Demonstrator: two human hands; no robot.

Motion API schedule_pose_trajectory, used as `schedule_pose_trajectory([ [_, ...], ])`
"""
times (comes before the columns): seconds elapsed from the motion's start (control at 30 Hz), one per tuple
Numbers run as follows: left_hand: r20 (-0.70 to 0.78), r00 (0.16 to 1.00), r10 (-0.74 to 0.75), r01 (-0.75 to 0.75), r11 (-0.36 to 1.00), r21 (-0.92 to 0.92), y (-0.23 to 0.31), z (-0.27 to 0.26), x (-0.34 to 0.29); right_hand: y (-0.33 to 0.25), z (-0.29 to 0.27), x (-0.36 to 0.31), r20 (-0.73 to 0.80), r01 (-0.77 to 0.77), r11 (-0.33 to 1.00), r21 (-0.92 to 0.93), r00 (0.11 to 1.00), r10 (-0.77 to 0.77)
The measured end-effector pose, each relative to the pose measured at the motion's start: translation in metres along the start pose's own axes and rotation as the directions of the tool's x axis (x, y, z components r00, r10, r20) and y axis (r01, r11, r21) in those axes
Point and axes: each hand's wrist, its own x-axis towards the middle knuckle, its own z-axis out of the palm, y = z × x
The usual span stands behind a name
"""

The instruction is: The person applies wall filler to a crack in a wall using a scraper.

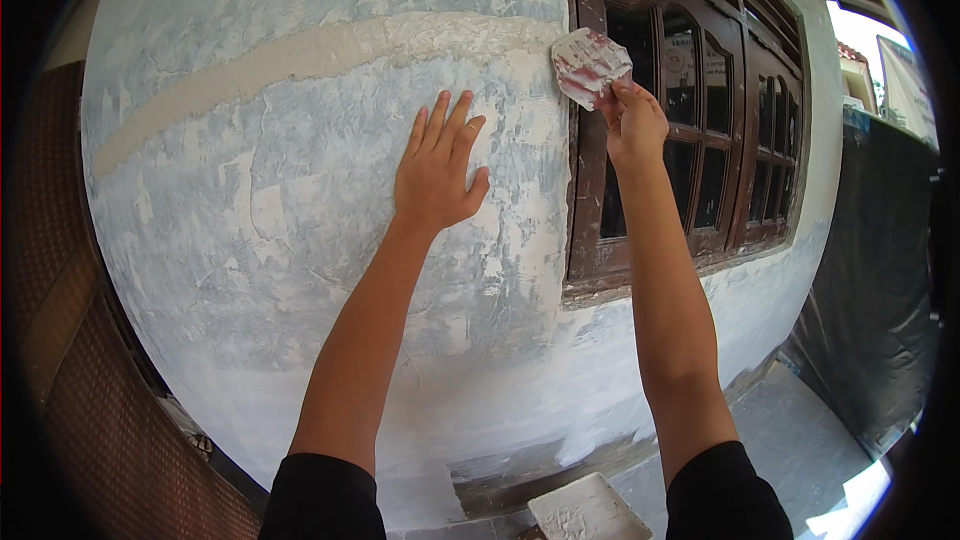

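My left hand (pixel 440 165) rests against or just over the wall (pixel 330 230), its fingers stretched out and nothing in it. In my right hand (pixel 636 122) is a flat scraper (pixel 590 68), whose reddish plate is smeared with whitish filler. The scraper is raised beside the left edge of the brown window frame (pixel 588 180); whether it touches the wall I cannot tell. A beige band of filler (pixel 300 55) runs across the upper wall, from the left side to the window. Grey and white patches cover the wall around it.
Low at the wall's foot is a pale tray (pixel 590 512) with filler in it. Brown shutters with glass panes (pixel 690 75) fill the window at right. A brown woven panel (pixel 110 420) stands at left, a dark sheet (pixel 870 270) hangs at right above grey floor tiles (pixel 800 430).
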Motion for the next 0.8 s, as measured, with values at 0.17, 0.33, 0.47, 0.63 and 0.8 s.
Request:
schedule_pose_trajectory([
  [0.17,-0.004,1.000,-0.001,0.001,1.000,0.018,-0.001,0.001,-0.002,-0.015,0.023,-0.040,0.148,0.449,0.833,-0.323,0.893,-0.424],
  [0.33,0.002,1.000,0.002,-0.002,1.000,0.014,0.000,0.002,-0.004,-0.008,0.036,-0.061,0.675,0.910,-0.035,-0.413,0.280,-0.683],
  [0.47,0.004,1.000,-0.004,0.004,1.000,0.003,0.000,0.000,-0.004,0.010,0.032,-0.067,0.819,0.863,-0.312,-0.398,0.181,-0.545],
  [0.63,-0.004,1.000,-0.009,0.009,1.000,-0.003,0.000,0.001,-0.003,0.029,0.032,-0.070,0.847,0.845,-0.382,-0.375,0.145,-0.512],
  [0.8,-0.009,1.000,-0.013,0.013,1.000,-0.017,0.001,0.000,-0.004,0.045,0.034,-0.069,0.852,0.824,-0.416,-0.385,0.144,-0.503],
])
